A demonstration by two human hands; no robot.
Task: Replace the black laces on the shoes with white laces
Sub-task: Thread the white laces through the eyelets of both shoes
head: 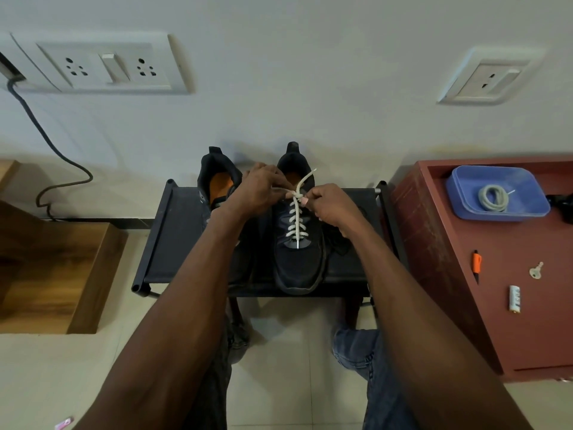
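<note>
Both hands, left hand and right hand, pinch the white rope lace between them on the black cloth shoe, and should pull evenly.

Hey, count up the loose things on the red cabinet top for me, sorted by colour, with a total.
Blue: 1, the tray
White: 2, the coiled lace in that tray and the battery
Orange and black: 1, the pen-like tool
Silver: 1, the key
Black: 1, an object cut off at the edge
Total: 6
</note>
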